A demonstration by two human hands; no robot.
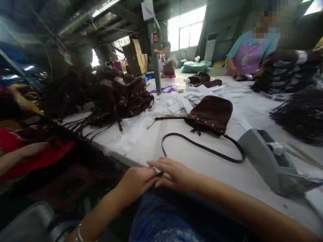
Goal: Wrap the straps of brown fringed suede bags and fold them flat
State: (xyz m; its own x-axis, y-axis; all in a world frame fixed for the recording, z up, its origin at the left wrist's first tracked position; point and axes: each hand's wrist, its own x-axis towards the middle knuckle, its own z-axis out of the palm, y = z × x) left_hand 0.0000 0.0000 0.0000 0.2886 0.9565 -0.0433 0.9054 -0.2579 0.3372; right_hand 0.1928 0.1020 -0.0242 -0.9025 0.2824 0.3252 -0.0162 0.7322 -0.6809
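One left hand (137, 181), one right hand (178, 174), both pinching strap (202, 147), brown bag (212, 112) beyond.

My head camera faces forward and down: left hand (136, 181) and right hand (175, 172) near, the table (141, 144) beyond.

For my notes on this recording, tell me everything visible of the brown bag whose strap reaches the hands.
The brown bag lies flat on the white table, dark and leather-like, its broad rounded end away from the person. Gold-coloured fittings line the nearer edge, beside a small dark tassel-like piece. A short strap stretches left to a metal-looking end. From the right corner, a long strap loops back to the left hand and right hand. Its inside is hidden.
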